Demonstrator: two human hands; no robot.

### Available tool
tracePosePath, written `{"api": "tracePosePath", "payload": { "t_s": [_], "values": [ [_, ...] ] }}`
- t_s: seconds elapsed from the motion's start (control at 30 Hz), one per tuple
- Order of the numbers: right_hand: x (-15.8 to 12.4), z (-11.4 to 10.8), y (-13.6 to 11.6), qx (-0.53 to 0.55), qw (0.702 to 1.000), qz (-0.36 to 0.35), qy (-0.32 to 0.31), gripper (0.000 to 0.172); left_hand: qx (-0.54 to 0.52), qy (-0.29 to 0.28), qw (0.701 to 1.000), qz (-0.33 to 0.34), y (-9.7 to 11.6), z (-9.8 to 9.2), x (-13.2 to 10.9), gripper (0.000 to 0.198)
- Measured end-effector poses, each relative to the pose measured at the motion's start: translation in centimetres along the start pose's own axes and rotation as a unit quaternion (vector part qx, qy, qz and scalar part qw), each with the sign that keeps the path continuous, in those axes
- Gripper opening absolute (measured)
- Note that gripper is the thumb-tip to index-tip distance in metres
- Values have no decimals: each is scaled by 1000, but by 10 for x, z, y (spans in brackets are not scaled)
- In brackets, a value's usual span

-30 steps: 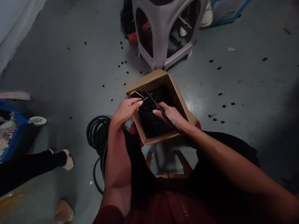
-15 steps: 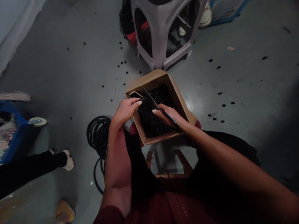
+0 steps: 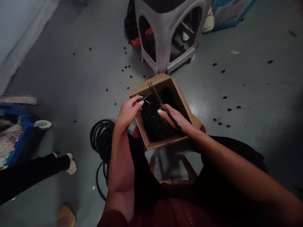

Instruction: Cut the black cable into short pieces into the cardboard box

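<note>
My right hand [image 3: 171, 115] grips a pair of scissors [image 3: 156, 94], whose blades point up and away and stand slightly apart. Pinched in my left hand [image 3: 131, 108] is the end of a black ribbed tube [image 3: 145, 97], its tip sticking out left of the blades and apart from them. Below both hands an open cardboard box [image 3: 165, 144] rests at my knees. Small black cut pieces [image 3: 156, 121] fill its bottom. A coil of black tubing [image 3: 101, 138] lies on the floor beside my left forearm.
A grey plastic stool [image 3: 162, 37] stands just beyond the box. Black bits are scattered over the floor [image 3: 94, 72]. At the left are a blue wheeled cart [image 3: 21, 132] and another person's leg [image 3: 35, 176]. A blue-edged box [image 3: 232, 15] sits at the far right.
The scissor blades have come away from the tube and opened a little. My left hand has tilted the tube's end upward. The whole view has shifted slightly.
</note>
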State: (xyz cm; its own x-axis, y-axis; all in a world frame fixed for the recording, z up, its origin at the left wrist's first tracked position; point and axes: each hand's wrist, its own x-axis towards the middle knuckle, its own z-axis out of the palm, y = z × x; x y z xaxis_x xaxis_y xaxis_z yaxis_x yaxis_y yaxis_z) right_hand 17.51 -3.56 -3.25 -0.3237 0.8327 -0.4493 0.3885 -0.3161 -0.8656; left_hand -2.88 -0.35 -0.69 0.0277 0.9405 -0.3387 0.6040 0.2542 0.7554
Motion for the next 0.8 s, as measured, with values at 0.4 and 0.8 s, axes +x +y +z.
{"api": "tracePosePath", "payload": {
  "t_s": [0.4, 0.8],
  "values": [
    [-7, -1, -4, -24, 999, -31, -29, 39, -109, 48, 993, 6, -3, 1, 2, 41],
    [-6, -1, -3, -77, 995, -50, -35, 39, -63, 33, 997, 3, -6, 2, 4, 45]
  ]
}}
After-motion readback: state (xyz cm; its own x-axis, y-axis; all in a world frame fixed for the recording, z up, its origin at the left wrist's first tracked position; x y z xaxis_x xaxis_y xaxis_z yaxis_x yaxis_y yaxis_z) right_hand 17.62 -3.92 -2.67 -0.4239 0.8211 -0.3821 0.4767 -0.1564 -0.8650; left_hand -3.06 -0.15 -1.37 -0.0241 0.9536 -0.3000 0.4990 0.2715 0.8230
